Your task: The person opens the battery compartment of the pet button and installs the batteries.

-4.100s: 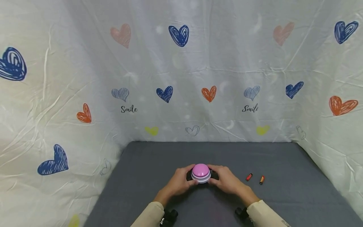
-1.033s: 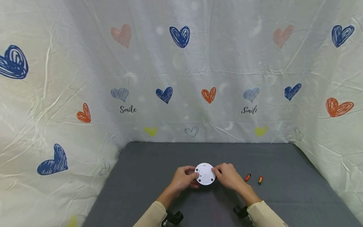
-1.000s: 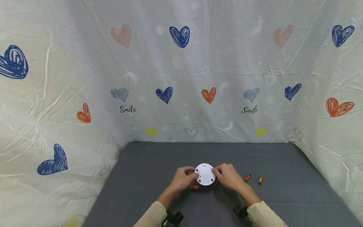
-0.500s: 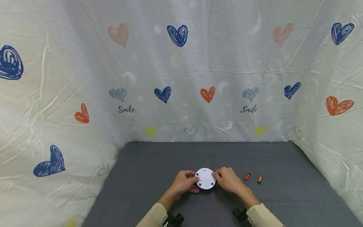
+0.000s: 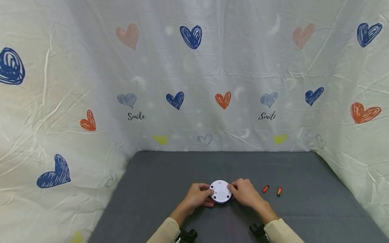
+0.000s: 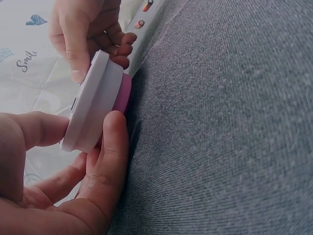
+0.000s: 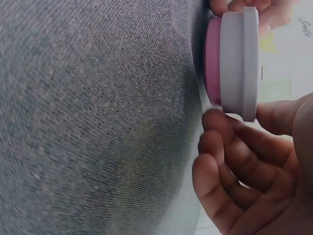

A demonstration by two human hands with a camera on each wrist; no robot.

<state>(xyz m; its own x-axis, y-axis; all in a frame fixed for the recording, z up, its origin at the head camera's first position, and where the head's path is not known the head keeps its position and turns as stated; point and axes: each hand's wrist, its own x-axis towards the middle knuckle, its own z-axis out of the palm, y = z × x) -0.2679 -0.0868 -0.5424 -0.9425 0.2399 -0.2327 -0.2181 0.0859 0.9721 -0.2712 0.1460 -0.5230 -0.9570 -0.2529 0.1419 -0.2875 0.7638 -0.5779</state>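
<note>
A round button device point(image 5: 221, 191) with a white base and pink dome lies upside down, dome against the grey cloth, its white underside with small holes facing up. My left hand point(image 5: 198, 195) pinches its left rim between thumb and fingers. My right hand point(image 5: 244, 192) holds the right rim the same way. In the left wrist view the device point(image 6: 98, 101) shows its white base and pink dome edge-on, with my left thumb point(image 6: 30, 133) on the underside. In the right wrist view the device point(image 7: 234, 61) sits just above the cloth, and my right fingers point(image 7: 234, 147) curl under it.
Two small batteries, a red one point(image 5: 265, 188) and an orange-tipped one point(image 5: 279, 192), lie on the grey cloth point(image 5: 297, 202) to the right of my hands. A white sheet with printed hearts point(image 5: 194, 84) walls in the back and both sides.
The device was dome-up 4.1 s ago; it is now flipped, white underside up. Over the last second both hands lowered it slightly toward the cloth, keeping their hold.
</note>
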